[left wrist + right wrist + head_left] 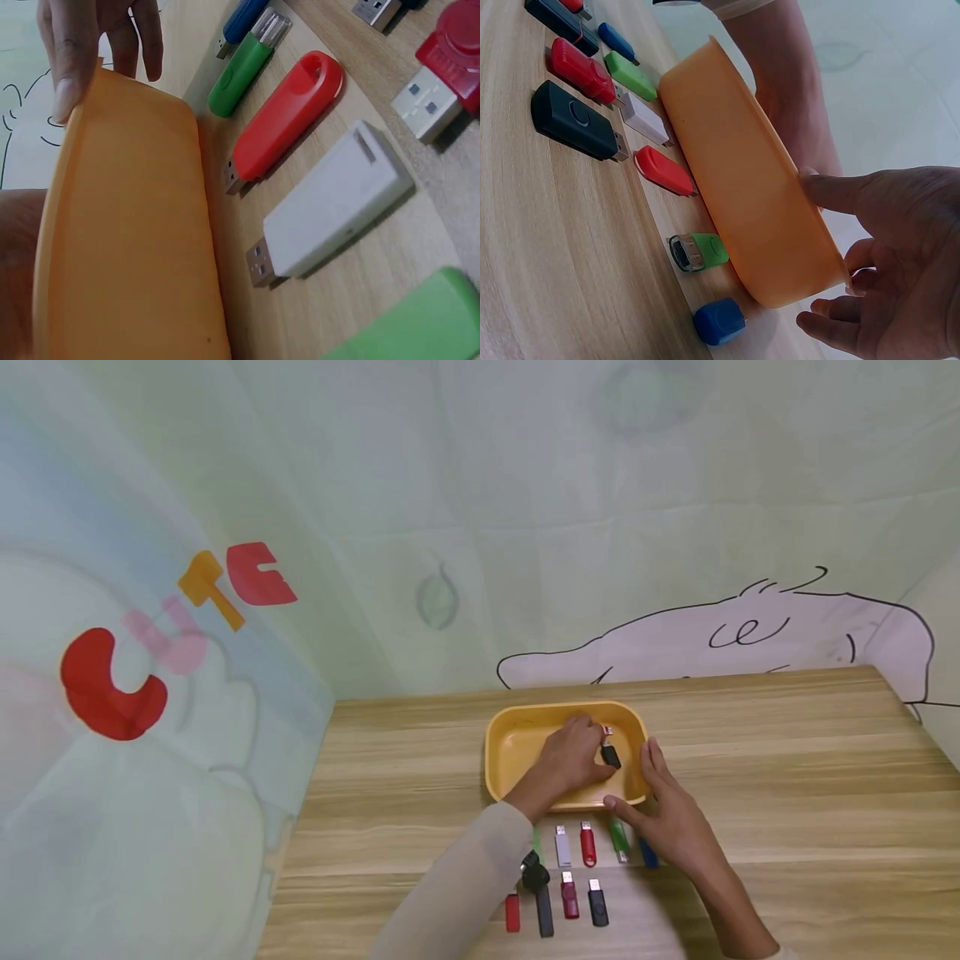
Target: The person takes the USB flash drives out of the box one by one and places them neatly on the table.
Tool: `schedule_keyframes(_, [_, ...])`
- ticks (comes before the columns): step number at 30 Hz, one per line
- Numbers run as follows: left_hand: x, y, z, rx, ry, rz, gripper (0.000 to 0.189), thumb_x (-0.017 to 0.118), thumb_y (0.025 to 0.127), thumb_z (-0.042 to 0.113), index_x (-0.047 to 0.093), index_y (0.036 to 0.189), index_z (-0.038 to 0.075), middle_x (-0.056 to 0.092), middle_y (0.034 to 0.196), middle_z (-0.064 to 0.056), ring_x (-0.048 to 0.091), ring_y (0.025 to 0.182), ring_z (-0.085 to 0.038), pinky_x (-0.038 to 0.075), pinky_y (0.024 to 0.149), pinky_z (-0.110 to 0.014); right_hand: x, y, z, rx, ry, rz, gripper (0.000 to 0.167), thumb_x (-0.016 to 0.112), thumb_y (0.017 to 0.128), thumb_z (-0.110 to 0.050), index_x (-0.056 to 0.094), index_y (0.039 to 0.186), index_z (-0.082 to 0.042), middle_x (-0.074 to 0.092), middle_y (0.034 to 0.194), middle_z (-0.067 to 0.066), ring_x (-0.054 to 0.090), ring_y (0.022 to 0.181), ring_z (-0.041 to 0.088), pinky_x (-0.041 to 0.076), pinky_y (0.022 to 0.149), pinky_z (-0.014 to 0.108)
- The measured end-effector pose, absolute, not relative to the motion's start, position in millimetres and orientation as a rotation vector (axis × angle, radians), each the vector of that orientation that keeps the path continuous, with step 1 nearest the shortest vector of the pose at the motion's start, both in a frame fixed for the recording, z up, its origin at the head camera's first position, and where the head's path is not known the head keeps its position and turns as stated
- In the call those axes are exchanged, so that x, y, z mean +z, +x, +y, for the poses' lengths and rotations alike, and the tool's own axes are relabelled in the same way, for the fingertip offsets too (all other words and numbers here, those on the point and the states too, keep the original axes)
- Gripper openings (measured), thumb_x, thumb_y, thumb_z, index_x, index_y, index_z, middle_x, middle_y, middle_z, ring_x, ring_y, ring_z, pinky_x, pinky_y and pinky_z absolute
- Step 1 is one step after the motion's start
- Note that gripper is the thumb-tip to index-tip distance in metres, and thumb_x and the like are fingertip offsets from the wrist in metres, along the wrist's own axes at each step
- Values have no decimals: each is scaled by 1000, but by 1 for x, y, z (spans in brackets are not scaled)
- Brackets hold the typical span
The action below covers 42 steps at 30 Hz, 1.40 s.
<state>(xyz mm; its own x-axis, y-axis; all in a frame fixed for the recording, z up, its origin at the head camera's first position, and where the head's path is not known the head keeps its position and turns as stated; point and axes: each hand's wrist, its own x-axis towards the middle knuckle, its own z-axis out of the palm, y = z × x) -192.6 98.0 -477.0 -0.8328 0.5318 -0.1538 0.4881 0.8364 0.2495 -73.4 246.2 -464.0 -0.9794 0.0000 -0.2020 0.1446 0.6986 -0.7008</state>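
Note:
A yellow-orange plastic basin (517, 752) stands on the wooden table. My left hand (572, 755) reaches down inside it, fingers bent toward its floor. Beside those fingers lie a black USB drive (611, 756) and a small red USB drive (607, 731); whether the left hand pinches one, I cannot tell. At the basin's front right corner is my right hand (675, 822). Its thumb touches the front rim and its straight fingers lie along the right end. In the left wrist view, the basin wall (142, 217) hides the left fingertips.
In front of the basin, several USB drives lie in two rows, among them a white one (562, 847), a red one (588, 845), a green one (618, 842) and a black one (597, 903). A printed cloth (465, 527) hangs behind the table.

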Motion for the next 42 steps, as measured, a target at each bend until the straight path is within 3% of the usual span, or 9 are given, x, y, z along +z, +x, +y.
schedule_keyframes(13, [-459, -183, 85, 272, 765, 2818, 49, 83, 90, 51, 71, 120, 15, 62, 115, 3, 50, 101, -12, 50, 82, -23, -464, -74, 246, -1148, 119, 2719, 108, 72, 96, -57, 13, 167, -1, 1, 178, 17, 13, 161, 50, 21, 125, 66])
schedule_keyframes(21, [-445, -172, 77, 316, 815, 2816, 53, 83, 90, 50, 71, 127, 14, 65, 124, 1, 53, 108, -13, 52, 89, -23, -463, -74, 245, -1150, 136, 2704, 109, 72, 96, -59, 11, 168, -3, 0, 178, 16, 13, 161, 50, 20, 124, 68])
schedule_keyframes(42, [-417, -146, 57, 315, 882, 2854, 58, 84, 87, 56, 73, 125, 15, 68, 122, 1, 55, 109, -14, 53, 92, -23, -464, -74, 247, -1186, 127, 2696, 112, 70, 95, -63, 10, 168, -3, -1, 178, 15, 11, 161, 50, 19, 124, 69])
